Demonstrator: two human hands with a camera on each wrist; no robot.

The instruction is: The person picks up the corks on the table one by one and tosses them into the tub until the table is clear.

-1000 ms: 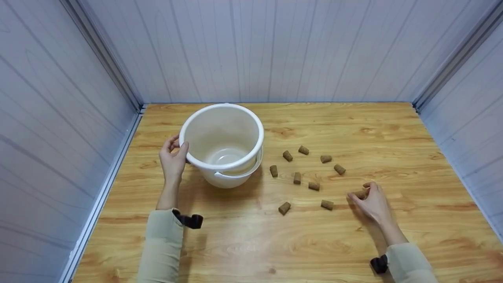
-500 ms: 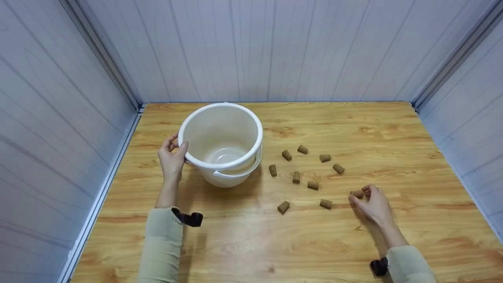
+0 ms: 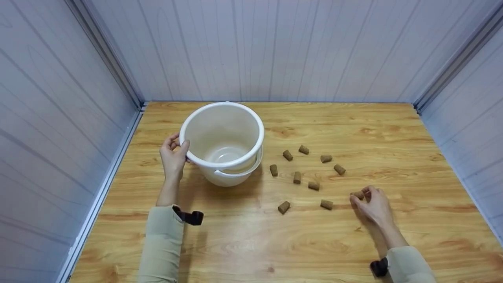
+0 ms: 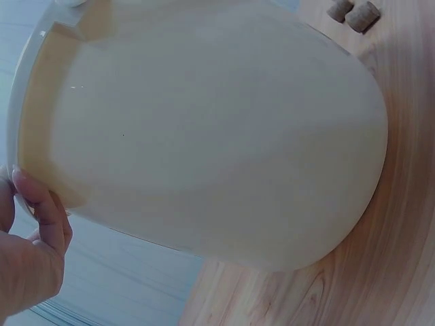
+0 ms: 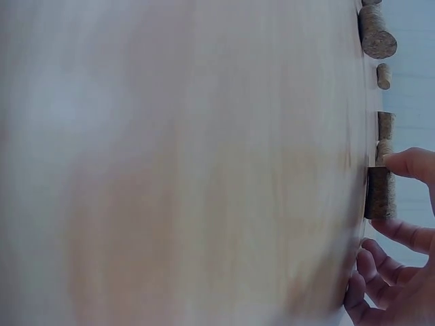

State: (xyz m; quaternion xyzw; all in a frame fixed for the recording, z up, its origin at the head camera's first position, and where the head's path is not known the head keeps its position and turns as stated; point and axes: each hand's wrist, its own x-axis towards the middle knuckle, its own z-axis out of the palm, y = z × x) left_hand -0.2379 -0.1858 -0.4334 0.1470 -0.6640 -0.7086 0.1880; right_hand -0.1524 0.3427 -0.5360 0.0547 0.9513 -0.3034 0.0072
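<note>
1. I have one cork [image 3: 357, 194] low over the table [image 3: 235, 243], clamped between thumb and forefinger of the right hand [image 3: 375, 206].
2. Nine loose corks [image 3: 297, 177] lie spread to its left.
3. Beyond them, I see the left hand [image 3: 173, 161] gripping the white bucket [image 3: 224, 181] by its rim.

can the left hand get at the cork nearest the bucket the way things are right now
Probably not directly: the left hand holds the bucket, which stands between it and that cork.
</note>
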